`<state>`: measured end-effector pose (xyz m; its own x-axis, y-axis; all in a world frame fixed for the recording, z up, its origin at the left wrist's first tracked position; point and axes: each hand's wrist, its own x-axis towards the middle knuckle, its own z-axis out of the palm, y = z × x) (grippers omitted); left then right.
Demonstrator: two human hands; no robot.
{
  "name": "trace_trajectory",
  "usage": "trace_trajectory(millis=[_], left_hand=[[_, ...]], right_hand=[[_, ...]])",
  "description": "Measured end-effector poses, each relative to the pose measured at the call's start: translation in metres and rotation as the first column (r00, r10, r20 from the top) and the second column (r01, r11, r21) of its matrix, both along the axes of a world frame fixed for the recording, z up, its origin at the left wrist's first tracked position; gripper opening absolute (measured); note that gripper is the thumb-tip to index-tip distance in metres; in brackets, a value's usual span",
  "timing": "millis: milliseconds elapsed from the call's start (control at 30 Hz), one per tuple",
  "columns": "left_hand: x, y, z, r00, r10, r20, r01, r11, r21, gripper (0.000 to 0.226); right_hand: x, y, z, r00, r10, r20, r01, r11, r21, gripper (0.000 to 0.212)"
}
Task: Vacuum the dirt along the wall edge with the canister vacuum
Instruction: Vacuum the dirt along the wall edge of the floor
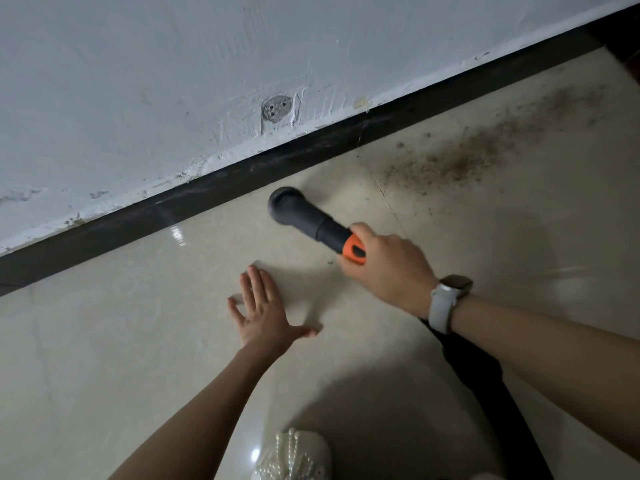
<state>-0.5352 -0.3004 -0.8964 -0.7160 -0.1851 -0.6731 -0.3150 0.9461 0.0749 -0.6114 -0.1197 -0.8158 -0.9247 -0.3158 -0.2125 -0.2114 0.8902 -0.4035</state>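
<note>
A black vacuum nozzle [298,211] with an orange collar rests its round head on the cream floor tile, close to the dark skirting board [242,174]. My right hand [384,268] grips the nozzle at the orange collar. The black hose [485,382] trails back under my right forearm. A streak of brown dirt [464,157] lies on the tile to the right of the nozzle, running along the wall edge toward the far right. My left hand [263,306] lies flat on the floor with fingers spread, a little nearer to me than the nozzle.
A white plastered wall [173,64] with a round patched hole [276,108] rises above the skirting. A white shoe with pearl beads [294,455] shows at the bottom edge. A tile joint [388,199] runs between nozzle and dirt.
</note>
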Motion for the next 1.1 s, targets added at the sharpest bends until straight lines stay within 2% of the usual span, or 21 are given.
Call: trace_trajectory(millis=[133,233,467,567,667,733,800,900,967,1033,1100], left_hand=[[0.002,-0.002,-0.002,1.0,0.011,-0.027,-0.011,1.0,0.006,0.143],[0.003,-0.003,-0.002,0.999,0.009,-0.04,-0.008,1.0,0.011,0.143],[0.0,-0.002,0.0,0.999,-0.013,-0.041,0.013,1.0,0.011,0.141],[0.001,-0.003,0.002,0.999,-0.005,-0.049,0.006,1.0,0.019,0.141],[0.002,-0.003,0.003,0.999,-0.003,-0.041,0.003,1.0,0.011,0.141],[0.001,-0.004,0.003,0.999,0.001,-0.04,-0.001,1.0,0.005,0.14],[0.002,-0.006,0.003,0.999,0.002,-0.048,-0.002,1.0,0.013,0.14],[0.003,-0.006,0.004,0.998,-0.01,-0.054,0.011,1.0,0.016,0.139],[0.002,-0.004,0.004,0.999,-0.006,-0.049,0.006,1.0,0.009,0.14],[0.0,-0.002,0.005,0.999,0.005,-0.049,-0.004,1.0,0.005,0.14],[-0.001,0.0,0.006,0.998,0.013,-0.059,-0.012,1.0,0.006,0.138]], right_hand=[[0.036,0.009,-0.011,0.991,0.069,0.115,-0.068,0.998,-0.005,0.037],[0.053,0.027,-0.016,0.991,0.049,0.121,-0.054,0.998,0.033,0.041],[0.034,0.091,-0.007,0.964,-0.26,0.054,0.254,0.962,0.099,0.04],[0.052,0.076,-0.004,0.983,-0.173,0.052,0.17,0.983,0.066,0.039],[0.078,0.047,-0.004,0.993,0.003,0.122,-0.004,1.0,0.007,0.036],[0.084,0.04,-0.005,0.985,0.048,0.166,-0.052,0.998,0.025,0.035],[0.077,0.051,-0.007,0.984,-0.027,0.178,0.012,0.996,0.086,0.034],[0.056,0.085,-0.003,0.965,-0.228,0.128,0.201,0.96,0.195,0.036],[0.046,0.098,0.004,0.95,-0.299,0.093,0.271,0.935,0.23,0.037],[0.047,0.091,0.006,0.954,-0.292,0.073,0.271,0.939,0.214,0.037],[0.06,0.07,0.004,0.975,-0.205,0.089,0.189,0.968,0.166,0.035]])
